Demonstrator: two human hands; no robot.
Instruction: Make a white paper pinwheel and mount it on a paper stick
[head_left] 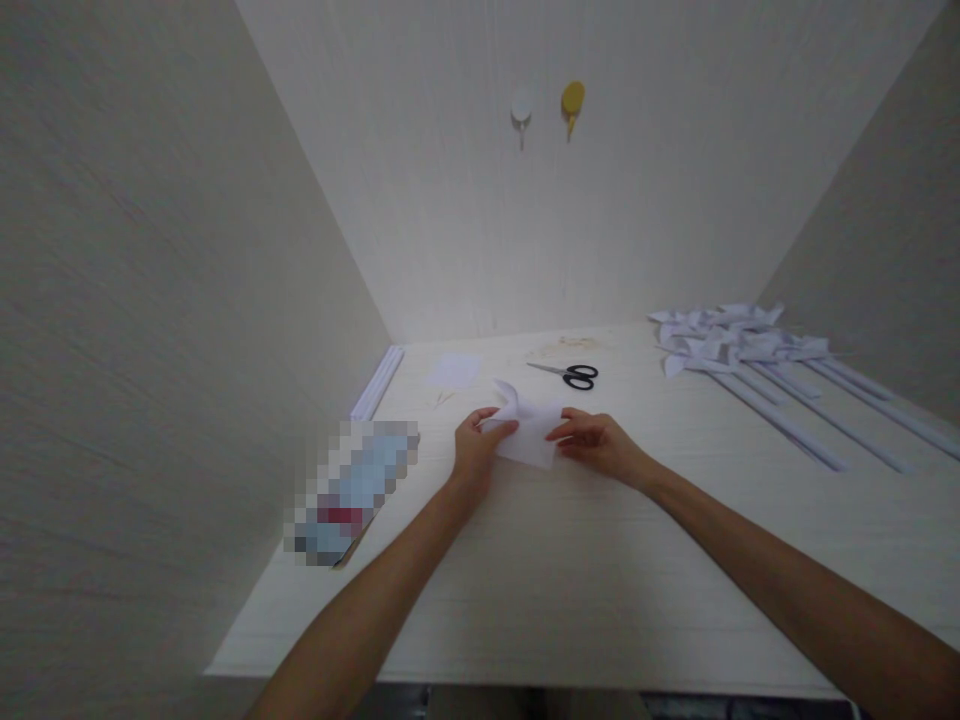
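Note:
Above the middle of the white table, a piece of white paper [531, 440] is held between my two hands. One corner of it curls up and inward at the upper left. My left hand [477, 445] pinches the curled part against the sheet, thumb on top. At the paper's right edge, my right hand [596, 444] has its thumb and fingers closed on the sheet. Just beyond lie black-handled scissors [577, 377], blades pointing left. A flat white paper square [454, 371] rests behind my left hand, with small thin sticks [444, 399] in front of it.
Several paper pinwheels [739, 340] with rolled paper sticks [780, 420] are piled at the right. White paper rolls [377, 383] lie along the left wall. A blurred-out flat object [352, 500] sits nearer. Two hooks, white [521, 106] and yellow [573, 98], hang on the back wall.

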